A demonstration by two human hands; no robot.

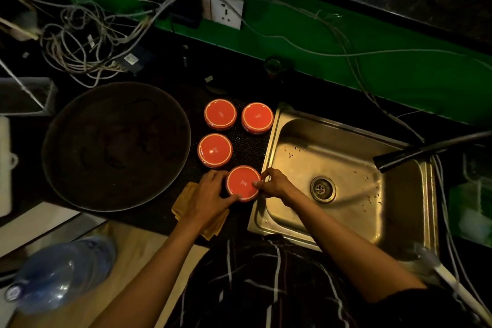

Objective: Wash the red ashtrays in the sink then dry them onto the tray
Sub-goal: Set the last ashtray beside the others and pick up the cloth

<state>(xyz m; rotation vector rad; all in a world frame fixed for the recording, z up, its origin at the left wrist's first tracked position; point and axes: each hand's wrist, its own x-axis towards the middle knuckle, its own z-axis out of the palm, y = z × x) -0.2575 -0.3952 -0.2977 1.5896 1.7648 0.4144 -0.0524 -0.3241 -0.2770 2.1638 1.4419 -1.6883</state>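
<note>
both hands on the nearest ashtray (242, 183). left hand (210, 196) cups its left side, fingers curled round the rim, thumb reaching under the near edge. right hand (275, 185) pinches the right rim, thumb tip on the top face. i can't tell if it's lifted off the counter or only gripped.

it sits face-down-looking, flat red disc up, on the dark mat (247, 145) right at the sink (269, 141) edge. round, so no long axis to worry about.

key relation: sink basin lies directly to the right of the held piece, just over the steel lip. right hand is nearer the basin, so i'd expect it to lead the carry. faucet spout (404, 157) sits over the far right of the basin, drain (322, 189) just beyond the right hand.

three more ashtrays on the mat beyond: one (214, 150) just past the left hand, two (220, 114) (257, 117) in the back row. all apart, none touching.

yellow cloth (186, 202) under the left wrist. big round tray (66, 168) to the left, nothing on it, so my read is washing hasn't started.
</note>
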